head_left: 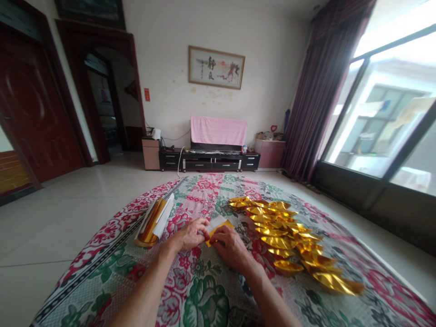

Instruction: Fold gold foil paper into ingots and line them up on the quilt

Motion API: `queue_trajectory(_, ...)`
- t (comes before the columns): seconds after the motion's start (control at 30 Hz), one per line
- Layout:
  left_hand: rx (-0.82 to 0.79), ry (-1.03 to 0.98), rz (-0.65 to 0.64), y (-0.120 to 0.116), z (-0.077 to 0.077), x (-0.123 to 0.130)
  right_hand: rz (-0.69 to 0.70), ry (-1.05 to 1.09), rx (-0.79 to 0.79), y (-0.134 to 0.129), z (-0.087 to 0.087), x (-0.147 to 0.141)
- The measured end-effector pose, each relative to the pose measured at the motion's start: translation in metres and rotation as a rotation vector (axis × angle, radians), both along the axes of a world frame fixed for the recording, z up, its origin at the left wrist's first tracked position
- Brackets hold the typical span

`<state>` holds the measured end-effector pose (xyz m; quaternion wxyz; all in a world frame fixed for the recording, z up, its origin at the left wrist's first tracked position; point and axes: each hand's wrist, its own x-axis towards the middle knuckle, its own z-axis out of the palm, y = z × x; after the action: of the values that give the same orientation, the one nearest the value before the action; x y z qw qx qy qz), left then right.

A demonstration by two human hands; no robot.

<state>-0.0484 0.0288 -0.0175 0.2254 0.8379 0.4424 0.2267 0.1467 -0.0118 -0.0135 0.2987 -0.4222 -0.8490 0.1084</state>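
Note:
A partly folded sheet of gold foil paper (pixel 218 222), with its white back showing, lies in front of me on the flowered cloth. My left hand (pixel 193 234) pinches its left edge with curled fingers. On the near right edge, my right hand (pixel 230 245) grips the same paper, fingers bent over it. To the right, folded gold paper ingots (pixel 275 231) are laid out in rows. At the left rests a loosely rolled stack of gold and white paper sheets (pixel 156 220).
The round table's patterned cloth (pixel 204 297) spreads under everything. Beyond it stand a low black TV cabinet (pixel 213 162) and a pink cloth (pixel 219 131) draped over a screen. A purple curtain (pixel 303 95) and window are at the right, with a red door (pixel 34 91) at the left.

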Motion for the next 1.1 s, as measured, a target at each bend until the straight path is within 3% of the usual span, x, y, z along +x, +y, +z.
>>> queue_trajectory(0.27, -0.022, -0.018, 0.003, -0.002, 0.004, 0.001, 0.1, -0.055, 0.058, 0.008, -0.003, 0.007)
queue_trajectory(0.57, -0.014, 0.013, 0.003, -0.007, 0.01, 0.002, 0.057, -0.03, 0.053, 0.002, -0.004, 0.005)
queue_trajectory(0.7, 0.001, -0.005, -0.017, -0.005, 0.007, 0.0, 0.061, -0.023, 0.018, 0.001, -0.004, 0.005)
queue_trajectory(0.87, 0.028, 0.002, -0.047, -0.002, 0.003, -0.002, -0.031, -0.008, 0.014, -0.001, -0.005, -0.003)
queue_trajectory(1.1, 0.02, 0.031, -0.03, -0.007, 0.008, -0.001, -0.046, -0.05, 0.103, -0.008, -0.005, -0.006)
